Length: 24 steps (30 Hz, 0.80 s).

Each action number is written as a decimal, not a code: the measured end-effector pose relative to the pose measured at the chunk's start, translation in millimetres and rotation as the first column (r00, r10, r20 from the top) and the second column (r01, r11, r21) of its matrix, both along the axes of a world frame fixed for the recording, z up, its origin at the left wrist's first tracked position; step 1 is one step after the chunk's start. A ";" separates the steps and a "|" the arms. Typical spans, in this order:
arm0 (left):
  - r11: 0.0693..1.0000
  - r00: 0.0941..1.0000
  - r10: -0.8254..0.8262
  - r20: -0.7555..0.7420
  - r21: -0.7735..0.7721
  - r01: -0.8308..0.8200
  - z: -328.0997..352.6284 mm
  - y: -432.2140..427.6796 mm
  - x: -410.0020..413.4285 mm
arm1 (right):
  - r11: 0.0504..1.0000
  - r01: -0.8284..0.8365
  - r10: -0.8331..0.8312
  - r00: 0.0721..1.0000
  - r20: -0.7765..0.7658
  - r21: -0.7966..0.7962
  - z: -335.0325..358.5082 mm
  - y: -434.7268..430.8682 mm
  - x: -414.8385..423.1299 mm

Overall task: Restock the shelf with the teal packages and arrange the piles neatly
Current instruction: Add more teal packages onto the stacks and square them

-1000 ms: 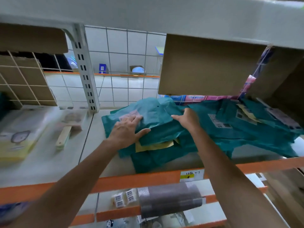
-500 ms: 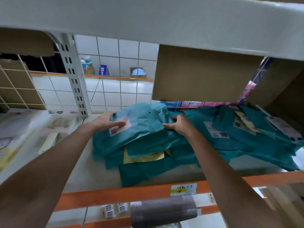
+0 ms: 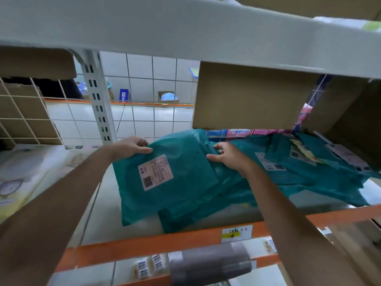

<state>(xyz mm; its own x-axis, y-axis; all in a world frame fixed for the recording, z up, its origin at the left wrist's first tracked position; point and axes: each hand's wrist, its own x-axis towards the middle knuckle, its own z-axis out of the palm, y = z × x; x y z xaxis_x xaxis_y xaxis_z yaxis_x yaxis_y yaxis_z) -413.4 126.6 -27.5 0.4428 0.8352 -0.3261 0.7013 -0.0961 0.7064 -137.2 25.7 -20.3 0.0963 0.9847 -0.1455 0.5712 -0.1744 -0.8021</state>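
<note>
A teal package with a white barcode label tops a pile of teal packages on the white shelf. My left hand grips its far left corner, thumb on top and fingers curled behind. My right hand holds its right edge, fingers tucked under a fold. To the right spreads a second, loose heap of teal packages with labels showing.
A cardboard box stands behind the piles, another cardboard box at the right. The orange shelf rail runs along the front. A white upright post rises at the left. Pale boxed goods fill the left bay.
The top package has been pulled toward me and laid flatter, its label facing up. My left hand shifted from the label to the far left corner. The yellow sheet in the pile is covered.
</note>
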 end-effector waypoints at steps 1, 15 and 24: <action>1.000 1.000 -0.009 0.014 0.023 0.008 5.8 -4.0 -1.3 | 1.000 0.013 -0.013 1.000 -0.019 0.006 3.1 -3.3 -1.0; 0.867 0.994 -0.106 0.002 0.490 0.091 63.0 -53.5 -18.7 | 0.992 0.054 -0.069 0.990 0.124 0.118 51.2 -63.3 -7.9; 0.753 0.997 -0.076 0.034 0.658 0.034 78.9 -120.9 -30.5 | 0.972 -0.020 -0.083 0.901 0.426 0.233 69.5 -126.0 -12.7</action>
<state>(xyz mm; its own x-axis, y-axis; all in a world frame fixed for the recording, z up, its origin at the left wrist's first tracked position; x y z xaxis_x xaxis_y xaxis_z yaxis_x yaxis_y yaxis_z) -444.0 5.7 51.4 0.4948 0.8083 0.3191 0.6421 -0.5875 0.4925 -149.8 -100.4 49.2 0.1296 0.9812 0.1428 0.8657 -0.0418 -0.4987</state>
